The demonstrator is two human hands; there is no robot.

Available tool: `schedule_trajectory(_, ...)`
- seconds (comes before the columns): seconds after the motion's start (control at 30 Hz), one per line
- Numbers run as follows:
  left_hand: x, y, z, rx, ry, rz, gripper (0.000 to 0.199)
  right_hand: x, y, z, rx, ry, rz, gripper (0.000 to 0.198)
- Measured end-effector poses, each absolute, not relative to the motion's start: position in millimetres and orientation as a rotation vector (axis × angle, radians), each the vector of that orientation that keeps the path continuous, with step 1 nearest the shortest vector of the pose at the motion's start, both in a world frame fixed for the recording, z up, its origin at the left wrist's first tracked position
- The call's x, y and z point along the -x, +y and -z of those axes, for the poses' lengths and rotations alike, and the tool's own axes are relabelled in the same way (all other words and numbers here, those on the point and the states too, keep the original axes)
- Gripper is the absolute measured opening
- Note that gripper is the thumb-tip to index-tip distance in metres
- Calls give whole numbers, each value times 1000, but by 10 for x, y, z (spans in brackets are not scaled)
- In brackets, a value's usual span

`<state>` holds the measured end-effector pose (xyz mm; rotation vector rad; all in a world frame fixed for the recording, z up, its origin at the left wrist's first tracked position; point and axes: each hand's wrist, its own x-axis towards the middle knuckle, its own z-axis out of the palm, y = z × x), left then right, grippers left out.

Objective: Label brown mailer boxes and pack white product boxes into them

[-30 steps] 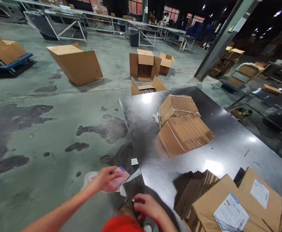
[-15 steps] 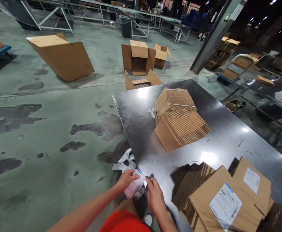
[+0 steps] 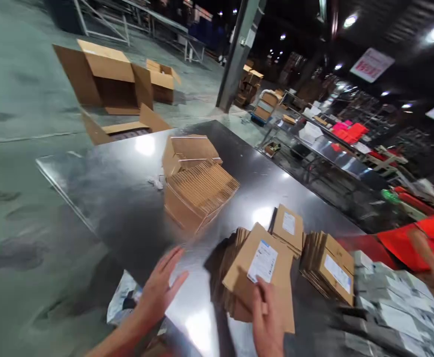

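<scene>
Labels already sat on three flat cartons; right hand (image 3: 269, 317) pressed the nearest labelled carton (image 3: 261, 270), left hand (image 3: 160, 292) spread empty over the tabletop (image 3: 120, 198), bare stacks (image 3: 198, 191) untouched.

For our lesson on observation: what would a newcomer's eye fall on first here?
The shiny steel table, carrying a big stack of flat cartons at its middle. Nearer, the right hand touches a labelled carton, while the left hand hovers open at the table's edge.

Head camera, looking forward-down over steel table (image 3: 120, 198), close.
</scene>
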<state>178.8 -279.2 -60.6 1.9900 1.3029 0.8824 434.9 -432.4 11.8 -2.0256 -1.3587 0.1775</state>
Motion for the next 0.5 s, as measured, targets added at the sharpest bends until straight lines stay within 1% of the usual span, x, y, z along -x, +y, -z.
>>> schedule_trajectory(0.07, -2320, -2820, 423, -2080, 1087, -735, 57, -4831, -4582, -187, 2273, -1045, 11, 62)
schedule_trajectory(0.1, -2552, -2855, 364, -2125, 1029, -645, 57, -4993, -4680, -178, 2363, -970, 34, 71)
schedule_trajectory(0.13, -2744, -2893, 332, -2171, 1003, -568, 57, -5094, -4743, -146, 2439, -956, 13, 75)
schedule_trajectory(0.2, -2991, -2946, 329, -2261, 1012, -517, 53, -5120, -4747, -49, 2560, -1012, -29, 75)
schedule_trajectory(0.27, -3075, -2957, 350, -2318, 1050, -602, 47, -4973, -4602, 27, 2644, -1033, 90, 75)
schedule_trajectory(0.33, -3067, -2948, 340, -2319, 1071, -675, 43, -4743, -4382, 41, 2602, -1179, 176, 75)
schedule_trajectory(0.37, -3049, -2944, 322, -2293, 1079, -684, 42, -4626, -4273, 28, 2521, -1332, 135, 73)
schedule_trajectory(0.43, -3008, -2936, 288, -2198, 1090, -696, 42, -4432, -4104, -9, 2308, -1633, -70, 71)
schedule_trajectory(0.5, -2962, -2903, 298, -2080, 1098, -744, 37, -4351, -4025, -41, 2138, -1759, -224, 74)
